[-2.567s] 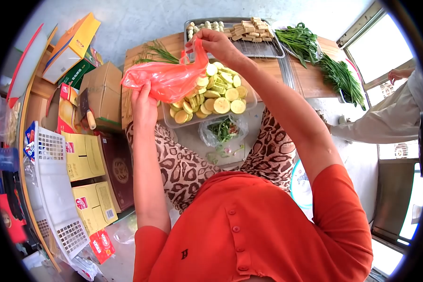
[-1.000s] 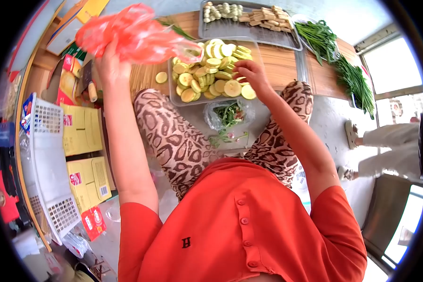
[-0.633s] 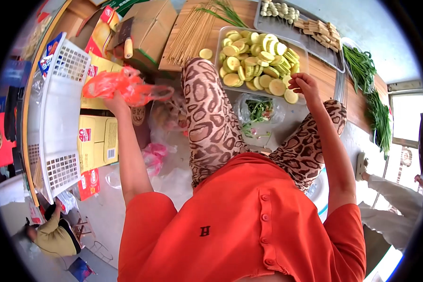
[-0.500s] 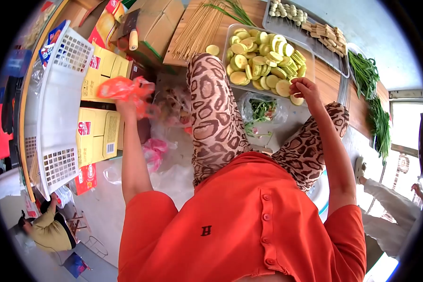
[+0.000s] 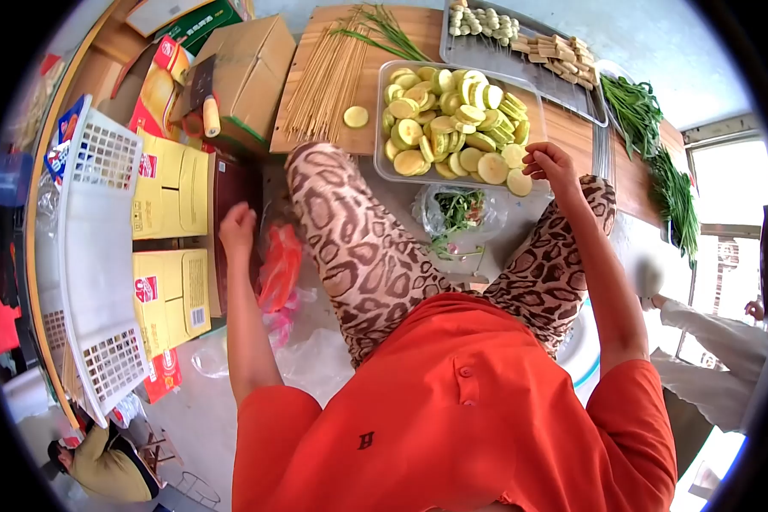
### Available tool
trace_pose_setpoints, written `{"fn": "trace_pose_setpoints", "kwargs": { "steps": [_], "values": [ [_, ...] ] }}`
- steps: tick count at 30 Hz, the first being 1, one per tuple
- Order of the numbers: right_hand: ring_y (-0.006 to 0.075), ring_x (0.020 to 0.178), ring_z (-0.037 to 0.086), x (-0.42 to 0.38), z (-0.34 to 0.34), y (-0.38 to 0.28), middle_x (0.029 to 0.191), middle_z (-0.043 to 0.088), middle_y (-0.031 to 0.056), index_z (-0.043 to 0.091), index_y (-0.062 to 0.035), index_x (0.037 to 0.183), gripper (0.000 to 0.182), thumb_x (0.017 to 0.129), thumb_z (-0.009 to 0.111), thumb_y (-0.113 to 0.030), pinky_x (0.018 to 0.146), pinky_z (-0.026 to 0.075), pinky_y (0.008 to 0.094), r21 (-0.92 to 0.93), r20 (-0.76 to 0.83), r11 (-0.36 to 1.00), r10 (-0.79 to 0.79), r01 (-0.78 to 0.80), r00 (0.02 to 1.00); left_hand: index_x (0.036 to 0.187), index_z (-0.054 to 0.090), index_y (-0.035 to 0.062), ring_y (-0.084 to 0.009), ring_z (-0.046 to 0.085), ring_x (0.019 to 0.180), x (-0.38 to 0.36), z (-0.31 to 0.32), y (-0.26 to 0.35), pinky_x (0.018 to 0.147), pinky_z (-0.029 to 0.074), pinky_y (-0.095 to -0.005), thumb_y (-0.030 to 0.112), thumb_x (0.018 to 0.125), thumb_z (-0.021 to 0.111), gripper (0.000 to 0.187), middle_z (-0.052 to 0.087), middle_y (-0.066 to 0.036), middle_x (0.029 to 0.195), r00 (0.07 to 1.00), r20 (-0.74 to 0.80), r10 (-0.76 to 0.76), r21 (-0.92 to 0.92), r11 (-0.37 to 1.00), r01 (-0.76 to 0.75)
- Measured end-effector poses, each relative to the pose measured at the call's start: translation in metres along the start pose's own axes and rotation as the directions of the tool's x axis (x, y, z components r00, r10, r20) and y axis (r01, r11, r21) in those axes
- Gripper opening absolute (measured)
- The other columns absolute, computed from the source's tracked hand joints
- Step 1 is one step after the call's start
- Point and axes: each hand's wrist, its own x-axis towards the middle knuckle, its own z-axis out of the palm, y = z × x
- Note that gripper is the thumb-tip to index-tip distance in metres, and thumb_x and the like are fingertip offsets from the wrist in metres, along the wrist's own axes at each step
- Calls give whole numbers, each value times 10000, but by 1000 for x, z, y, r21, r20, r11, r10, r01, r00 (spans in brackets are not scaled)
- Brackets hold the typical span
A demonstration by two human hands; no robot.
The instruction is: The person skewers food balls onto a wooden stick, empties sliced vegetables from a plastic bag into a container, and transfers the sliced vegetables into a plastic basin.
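My left hand (image 5: 237, 225) is loosely closed in front of the stacked cartons, with nothing showing in it. Just to its right, lower down, is a crumpled red plastic bag (image 5: 280, 271), apart from the fingers. My right hand (image 5: 552, 167) has its fingers curled in, beside the near right corner of a clear plastic tub (image 5: 382, 128). Sliced zucchini (image 5: 452, 119) fills this tub. One zucchini slice (image 5: 519, 182) sits at the corner close to my right fingertips. Another single slice (image 5: 356, 117) lies on the board left of the tub.
Bamboo skewers (image 5: 328, 81) lie on the wooden board. A metal tray (image 5: 520, 72) holds skewered foods behind the tub. Green chives (image 5: 676, 196) hang at the right. A cleaver (image 5: 203, 90), yellow cartons (image 5: 172, 294) and a white basket (image 5: 102, 256) stand left. Two other people are nearby.
My left hand has let go of the red plastic bag, which has dropped lower and to the right. My left knee has swung left, and the view has shifted. My right hand stays near the tub.
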Motion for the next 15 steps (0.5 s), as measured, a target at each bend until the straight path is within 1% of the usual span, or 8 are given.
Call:
{"fn": "trace_pose_setpoints", "kwargs": {
  "steps": [1, 3, 5, 6, 9, 11, 13, 15],
  "values": [
    [100, 726, 613, 2, 1, 3, 871, 626, 34, 571, -44, 1037, 201, 913, 456, -153, 663, 452, 217, 6, -7, 1000, -2, 2, 1000, 1101, 601, 19, -90, 580, 777, 22, -2, 25, 692, 465, -229, 135, 870, 571, 260, 648, -30, 871, 994, -48, 98, -145, 984, -104],
    [100, 717, 611, 6, 1, 13, 859, 626, 36, 573, -42, 1032, 199, 913, 452, -146, 658, 452, 218, 70, -47, 997, -26, 30, 999, 1124, 581, 13, -64, 575, 749, 51, -11, 104, 624, 424, -201, 115, 883, 554, 263, 621, -19, 874, 985, -34, 169, -202, 964, -172],
    [100, 689, 606, 4, 5, 20, 838, 626, 34, 581, -39, 1024, 196, 911, 450, -133, 634, 450, 218, 76, -76, 997, -6, 12, 997, 1121, 574, -7, -113, 609, 835, 70, 0, 169, 731, 467, -224, 126, 888, 554, 270, 632, -59, 962, 963, 6, 268, -316, 915, -253],
    [98, 681, 605, 3, 6, 21, 828, 625, 34, 585, -37, 1015, 193, 909, 451, -125, 627, 448, 216, 80, -89, 997, -6, 13, 996, 1126, 562, -22, -138, 617, 872, 82, 10, 190, 783, 473, -239, 119, 881, 558, 283, 633, -86, 992, 936, 67, 345, -265, 911, -316],
    [94, 664, 601, 1, 9, 24, 807, 624, 32, 594, -32, 995, 186, 902, 453, -108, 613, 444, 213, 79, -104, 996, -40, 49, 994, 1038, 609, 4, -206, 653, 798, 96, 61, 239, 700, 495, -280, 135, 811, 615, 263, 660, -142, 907, 855, 219, 471, -92, 882, -462],
    [85, 639, 593, -1, 9, 23, 777, 623, 31, 602, -22, 966, 172, 887, 461, -84, 587, 437, 211, 30, -117, 995, -94, 98, 989, 1052, 611, 15, -259, 636, 888, 111, 102, 232, 772, 492, -330, 131, 782, 642, 295, 647, -167, 952, 836, 332, 436, -42, 892, -449],
    [85, 630, 592, -5, 7, 25, 765, 622, 31, 600, -16, 966, 167, 882, 468, -75, 572, 438, 213, 7, -130, 992, -121, 123, 984, 1126, 578, 42, -309, 562, 1038, 120, 138, 215, 871, 454, -380, 111, 751, 667, 392, 576, -200, 1118, 734, 489, 471, 269, 719, -641],
    [90, 618, 588, -8, 3, 28, 753, 617, 34, 601, -8, 955, 160, 876, 475, -68, 568, 446, 216, 0, -138, 991, -136, 137, 981, 1161, 550, 52, -327, 519, 1084, 122, 166, 189, 900, 432, -397, 96, 738, 672, 443, 527, -201, 1180, 722, 484, 494, 290, 688, -665]
  ]
}}
